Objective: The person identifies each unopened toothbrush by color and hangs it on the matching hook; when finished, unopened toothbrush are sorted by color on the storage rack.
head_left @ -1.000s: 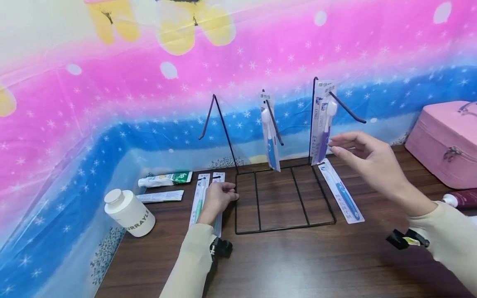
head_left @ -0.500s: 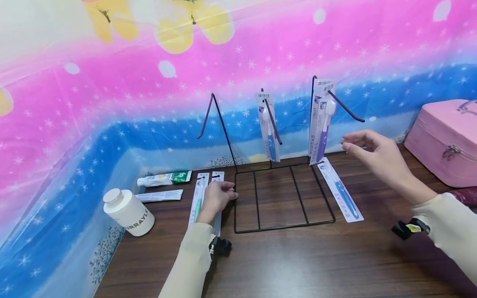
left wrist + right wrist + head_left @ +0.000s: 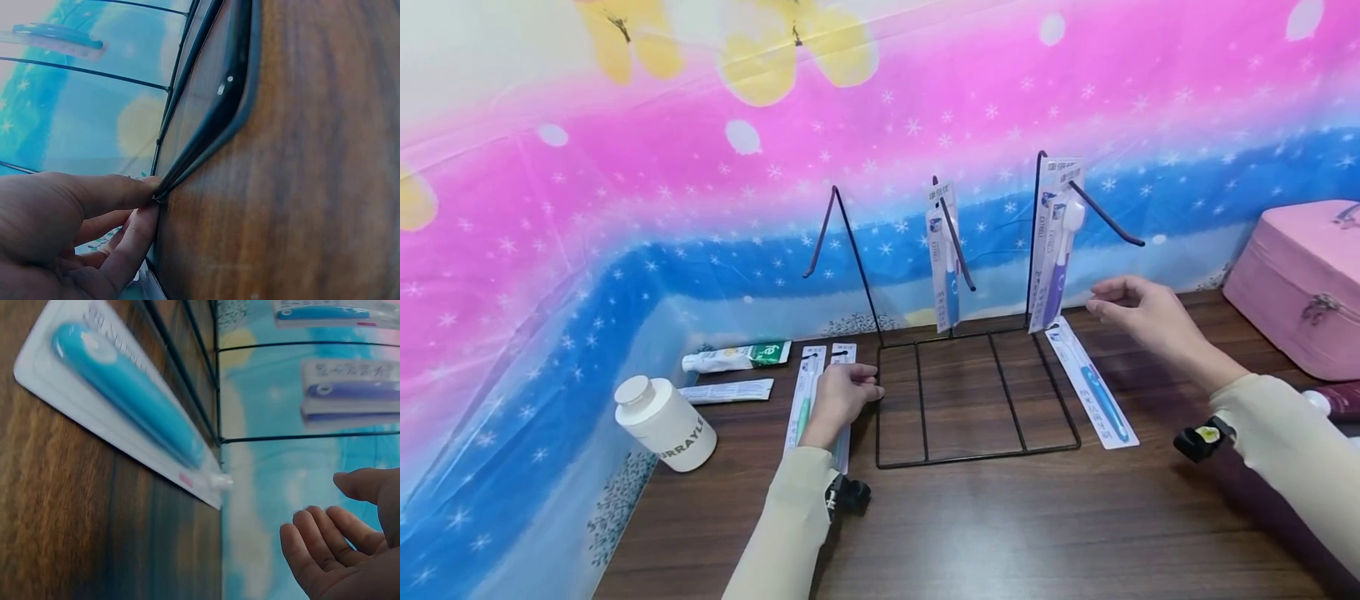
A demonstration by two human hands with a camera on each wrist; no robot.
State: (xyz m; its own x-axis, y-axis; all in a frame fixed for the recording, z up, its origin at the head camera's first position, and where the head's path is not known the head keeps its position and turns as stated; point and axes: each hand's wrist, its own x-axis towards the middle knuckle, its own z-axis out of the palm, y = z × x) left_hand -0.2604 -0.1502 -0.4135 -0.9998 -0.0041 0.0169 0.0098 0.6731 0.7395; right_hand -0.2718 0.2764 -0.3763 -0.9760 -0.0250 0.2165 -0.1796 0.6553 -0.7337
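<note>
A black wire display rack (image 3: 977, 455) with three upright hooks stands on the wooden table. My left hand (image 3: 842, 400) pinches the left side wire of its base between thumb and fingers, as the left wrist view shows. Two packaged purple toothbrushes (image 3: 1056, 275) hang on the right hook, one in front of the other. A packaged blue toothbrush (image 3: 947, 275) hangs from the middle hook, while the left hook (image 3: 820, 233) carries nothing. Right of the purple pair, my right hand (image 3: 1150, 321) hovers with relaxed fingers, holding nothing. Below it lies another packaged blue toothbrush (image 3: 1097, 392).
Two packaged toothbrushes (image 3: 806, 400) lie partly under my left forearm. Farther left are a toothpaste tube (image 3: 737, 358), a flat white packet (image 3: 730, 391) and a white bottle (image 3: 666, 425). A pink case (image 3: 1292, 292) and a dark red tube (image 3: 1337, 400) are at the right.
My right hand has drawn back to the right from the purple toothbrush packs. The middle blue toothbrush has swung slightly on its hook. My left hand stays on the rack.
</note>
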